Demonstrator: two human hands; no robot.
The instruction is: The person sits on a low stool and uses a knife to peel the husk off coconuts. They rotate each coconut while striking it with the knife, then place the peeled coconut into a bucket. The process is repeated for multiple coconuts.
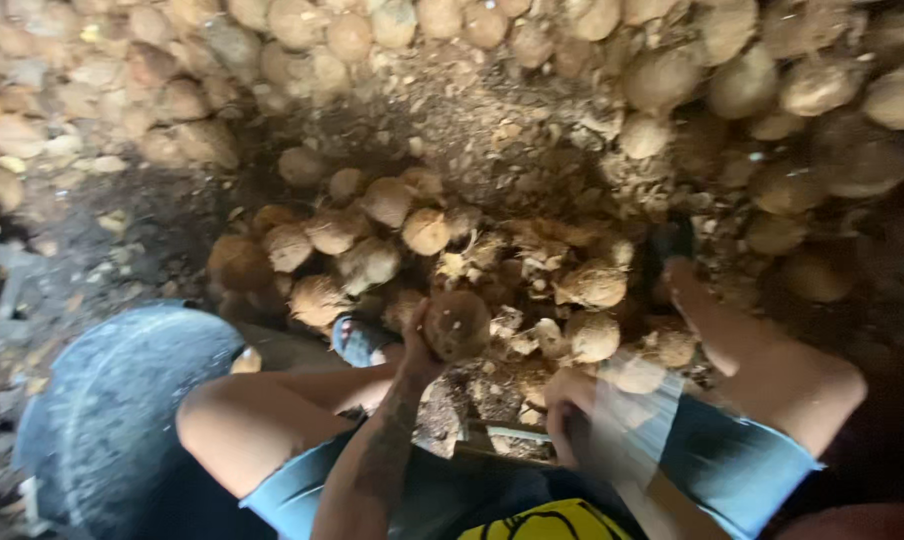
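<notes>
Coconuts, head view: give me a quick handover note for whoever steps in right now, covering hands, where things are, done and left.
Left hand: holds one brown coconut up between the knees.
Right hand: low by the right knee, blurred; what it grips cannot be told.
Heap of coconuts lies in front of the feet, husk scraps among it, more piled behind.
Grey tub at the left.
Done: husk scraps already litter the ground.
Left: the heap.

The setting is appearing to be a rough coconut-husking yard on bare earth. Heaps of husked coconuts [392, 215] are banking up on all sides, torn husk scraps [532, 250] are littering the dirt floor [122, 250], and a dark tub [112, 400] is standing nearby.
</notes>
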